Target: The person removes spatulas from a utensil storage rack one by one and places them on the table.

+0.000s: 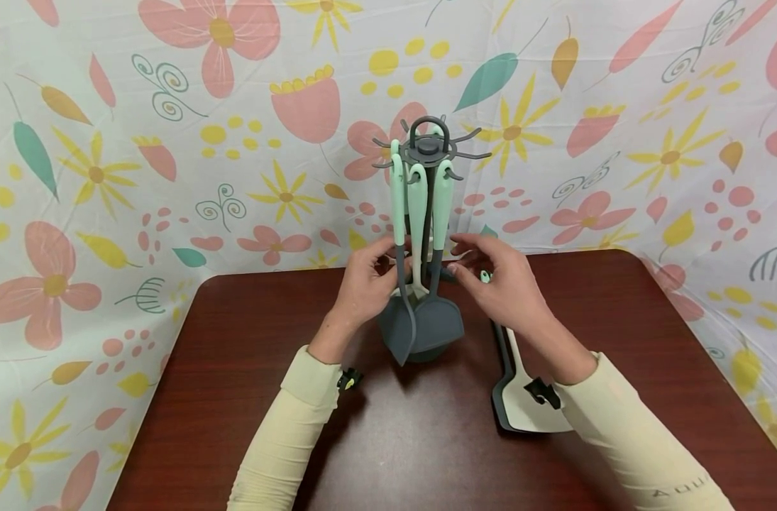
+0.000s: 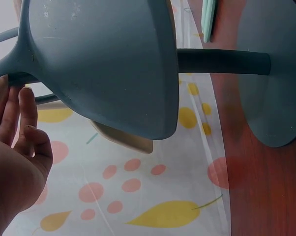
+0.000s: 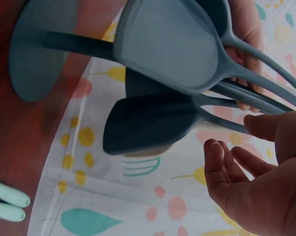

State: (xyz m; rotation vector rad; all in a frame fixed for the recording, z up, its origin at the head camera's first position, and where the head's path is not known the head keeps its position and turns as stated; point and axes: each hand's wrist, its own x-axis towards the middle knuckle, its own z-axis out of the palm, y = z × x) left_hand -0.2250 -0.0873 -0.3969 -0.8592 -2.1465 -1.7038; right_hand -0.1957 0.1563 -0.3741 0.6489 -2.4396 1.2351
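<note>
Your left hand (image 1: 362,284) sat at eight o'clock of the utensil rack (image 1: 428,147), fingers behind a grey turner (image 1: 397,330); whether they gripped, I couldn't tell. The rack stood at your twelve. At its four, your right hand (image 1: 499,280) hung released, fingers loosely bent.

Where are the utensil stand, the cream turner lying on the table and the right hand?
Utensil stand (image 2: 275,109): left wrist view, on its round base.
Cream turner (image 1: 525,411): head view, on its flat blade.
Right hand (image 1: 504,284): head view, on the back of the hand.
</note>
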